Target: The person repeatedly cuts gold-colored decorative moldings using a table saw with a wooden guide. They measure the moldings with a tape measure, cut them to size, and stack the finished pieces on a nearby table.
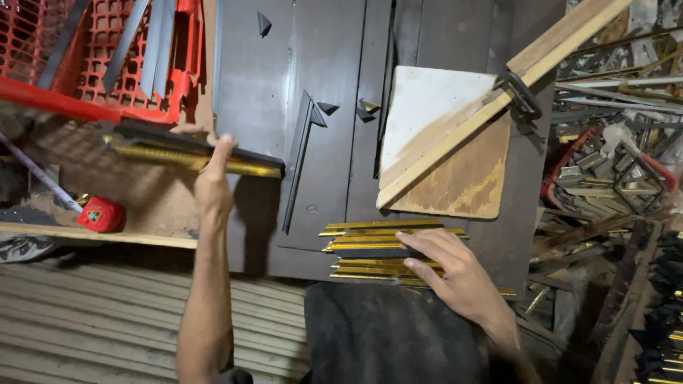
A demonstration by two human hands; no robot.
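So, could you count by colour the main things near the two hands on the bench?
Gold-and-black: 2, the moulding piece in the left hand and the moulding stack under the right hand.
Red: 2, the crate and the tape measure.
Total: 4

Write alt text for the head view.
The left hand grips a black-and-gold moulding strip while the right hand rests on a stack of gold strips on a dark worktable. A red tape measure lies at left.

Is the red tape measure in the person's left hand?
No, the red tape measure lies on the bench; the left hand grips a black-and-gold frame strip.
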